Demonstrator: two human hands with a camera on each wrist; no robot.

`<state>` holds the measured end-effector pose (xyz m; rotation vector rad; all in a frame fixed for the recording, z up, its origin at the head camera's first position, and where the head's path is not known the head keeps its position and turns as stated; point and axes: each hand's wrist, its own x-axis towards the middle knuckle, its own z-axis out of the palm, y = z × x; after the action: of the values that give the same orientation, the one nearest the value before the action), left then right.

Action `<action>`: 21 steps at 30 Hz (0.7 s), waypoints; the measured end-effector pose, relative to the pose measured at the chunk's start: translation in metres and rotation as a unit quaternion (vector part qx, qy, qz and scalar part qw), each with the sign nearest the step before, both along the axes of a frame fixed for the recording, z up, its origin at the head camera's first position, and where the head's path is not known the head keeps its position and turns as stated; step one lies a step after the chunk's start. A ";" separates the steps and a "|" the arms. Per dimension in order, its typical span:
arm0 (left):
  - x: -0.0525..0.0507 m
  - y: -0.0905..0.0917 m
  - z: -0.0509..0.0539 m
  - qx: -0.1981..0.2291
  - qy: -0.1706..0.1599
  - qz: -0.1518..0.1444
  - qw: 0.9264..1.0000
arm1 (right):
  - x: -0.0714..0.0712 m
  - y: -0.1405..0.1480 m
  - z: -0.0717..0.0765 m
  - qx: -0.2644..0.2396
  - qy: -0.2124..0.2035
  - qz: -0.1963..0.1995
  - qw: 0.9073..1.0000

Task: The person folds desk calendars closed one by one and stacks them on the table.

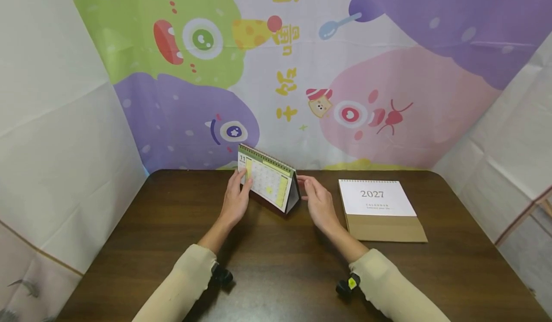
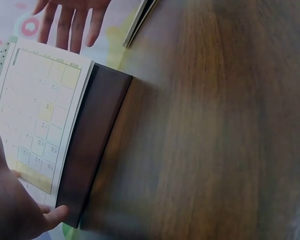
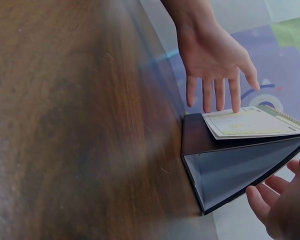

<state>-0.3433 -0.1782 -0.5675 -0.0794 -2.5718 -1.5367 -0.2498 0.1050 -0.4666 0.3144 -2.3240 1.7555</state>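
A spiral-bound desk calendar (image 1: pixel 266 180), open to a page marked 11, stands like a tent near the table's back edge, turned at an angle. My left hand (image 1: pixel 236 200) is at its left end, fingers fairly straight; the right wrist view shows this hand (image 3: pixel 212 57) with fingers extended at the page side. Beside the right end is my right hand (image 1: pixel 321 204), its fingers reaching toward the back panel. Loosely bent fingers of that hand (image 3: pixel 287 205) lie close to the panel's edge; whether they touch it I cannot tell. The calendar's dark base (image 2: pixel 97 135) shows below the pages.
Another desk calendar (image 1: pixel 379 198), white with "2027" over a brown base, stands to the right of my right hand. The dark wooden table (image 1: pixel 276 269) meets a cartoon-printed cloth (image 1: pixel 289 140) at the back. White cloth walls rise on both sides.
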 end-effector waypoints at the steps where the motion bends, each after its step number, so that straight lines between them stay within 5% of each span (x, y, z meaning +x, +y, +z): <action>1: 0.000 0.000 0.000 0.000 0.002 -0.001 1.000 | 0.001 0.000 0.000 -0.001 0.000 0.002 1.000; 21: -0.002 0.002 0.001 0.007 0.006 -0.026 1.000 | 0.015 -0.007 -0.002 0.008 0.012 0.013 1.000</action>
<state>-0.3455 -0.1765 -0.5664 -0.1558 -2.5703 -1.5662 -0.2347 0.0984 -0.4687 0.3696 -2.3288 1.7359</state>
